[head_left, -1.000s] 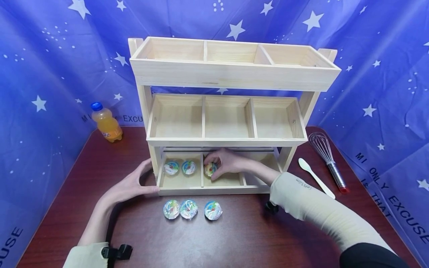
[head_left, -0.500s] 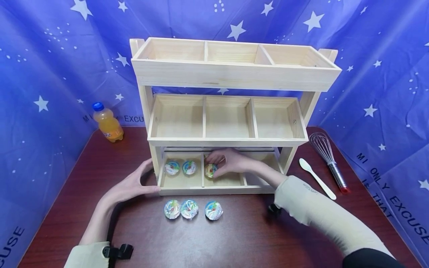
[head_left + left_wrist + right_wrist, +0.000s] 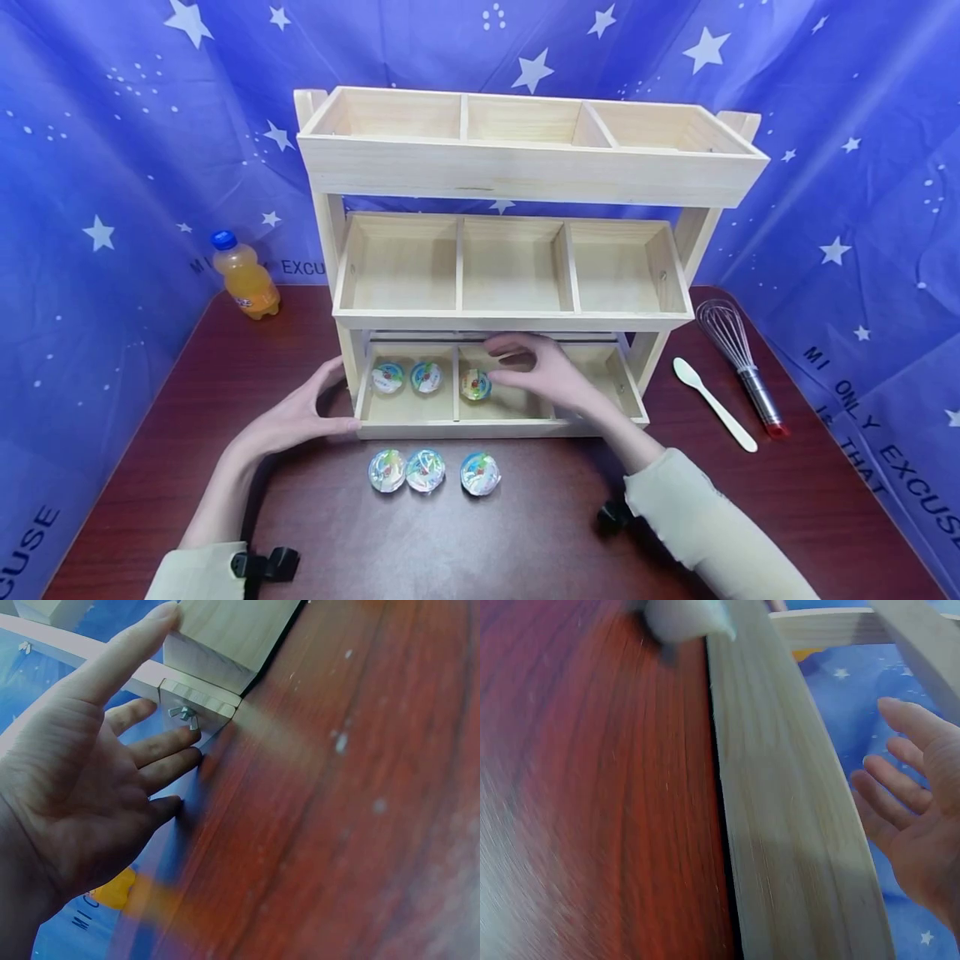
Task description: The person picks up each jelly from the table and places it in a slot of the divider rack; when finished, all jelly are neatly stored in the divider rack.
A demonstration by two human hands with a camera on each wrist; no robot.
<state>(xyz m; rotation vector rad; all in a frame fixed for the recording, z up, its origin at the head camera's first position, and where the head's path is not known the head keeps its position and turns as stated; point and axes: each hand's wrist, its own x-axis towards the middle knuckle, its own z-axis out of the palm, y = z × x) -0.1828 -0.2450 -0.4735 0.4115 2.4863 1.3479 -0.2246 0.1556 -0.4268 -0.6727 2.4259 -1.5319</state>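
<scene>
A pale wooden three-tier shelf (image 3: 525, 175) stands on the table, each tier split into three compartments. In the bottom middle compartment lies a small jelly cup (image 3: 476, 385) with a yellowish foil lid. My right hand (image 3: 543, 367) is just right of this cup, apart from it, fingers loosely bent and holding nothing. My left hand (image 3: 296, 412) rests against the shelf's lower left corner, its thumb at the front edge and its loose fingers by the side with the wing nut (image 3: 184, 714). Two jelly cups, left (image 3: 387, 378) and right (image 3: 426, 377), lie in the bottom left compartment.
In front of the shelf lie three foil-lidded cups, left (image 3: 387, 472), middle (image 3: 425, 472) and right (image 3: 480, 474). An orange drink bottle (image 3: 246, 277) stands at the back left. A spoon (image 3: 715, 405) and a whisk (image 3: 742, 367) lie to the shelf's right.
My right hand has let go of the yellowish jelly cup in the bottom middle compartment and moved slightly right, fingers spreading. My left hand keeps its place at the shelf corner.
</scene>
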